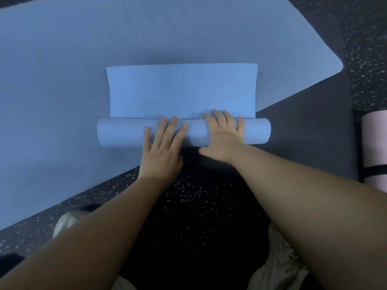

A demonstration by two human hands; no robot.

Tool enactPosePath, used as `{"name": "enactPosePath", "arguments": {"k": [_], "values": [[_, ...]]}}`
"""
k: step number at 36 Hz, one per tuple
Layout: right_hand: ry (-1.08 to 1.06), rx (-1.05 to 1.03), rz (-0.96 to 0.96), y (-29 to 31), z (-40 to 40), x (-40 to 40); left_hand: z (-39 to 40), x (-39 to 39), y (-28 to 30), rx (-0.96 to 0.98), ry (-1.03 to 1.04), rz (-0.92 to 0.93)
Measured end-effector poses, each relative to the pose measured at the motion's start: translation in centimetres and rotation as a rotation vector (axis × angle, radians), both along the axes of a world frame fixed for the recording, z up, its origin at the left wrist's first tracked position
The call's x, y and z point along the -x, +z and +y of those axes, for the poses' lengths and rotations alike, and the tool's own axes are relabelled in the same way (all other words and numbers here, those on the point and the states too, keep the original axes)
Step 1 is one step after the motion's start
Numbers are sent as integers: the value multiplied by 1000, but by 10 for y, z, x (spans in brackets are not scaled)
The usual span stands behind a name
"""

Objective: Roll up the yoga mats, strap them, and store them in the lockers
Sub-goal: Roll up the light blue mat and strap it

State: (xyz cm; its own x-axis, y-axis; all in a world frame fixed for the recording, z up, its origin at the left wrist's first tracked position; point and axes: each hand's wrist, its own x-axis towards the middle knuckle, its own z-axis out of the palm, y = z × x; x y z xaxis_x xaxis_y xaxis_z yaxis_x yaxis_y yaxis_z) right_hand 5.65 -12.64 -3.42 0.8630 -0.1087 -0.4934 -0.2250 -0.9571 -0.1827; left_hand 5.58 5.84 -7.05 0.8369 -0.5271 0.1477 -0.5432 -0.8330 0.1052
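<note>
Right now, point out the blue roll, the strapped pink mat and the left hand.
blue roll (119, 132), head view, bare left end.
strapped pink mat (374, 143), head view, above black strap.
left hand (162, 151), head view, back.

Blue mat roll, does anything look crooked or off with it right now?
Slightly. The blue mat roll sticks out past both side edges of the flat blue mat section ahead of it, so the layers look unevenly wound. Both hands, left hand and right hand, press flat on it.
</note>
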Motion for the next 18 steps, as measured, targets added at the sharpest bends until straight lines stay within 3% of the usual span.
{"name": "enactPosePath", "arguments": {"k": [10, 18], "values": [[22, -26, -75, 4, -10, -25, -12, -28, 8, -144, 47, 188], [91, -8, -213, -2, -17, -30, -17, -45, 12, -152, 61, 216]]}}
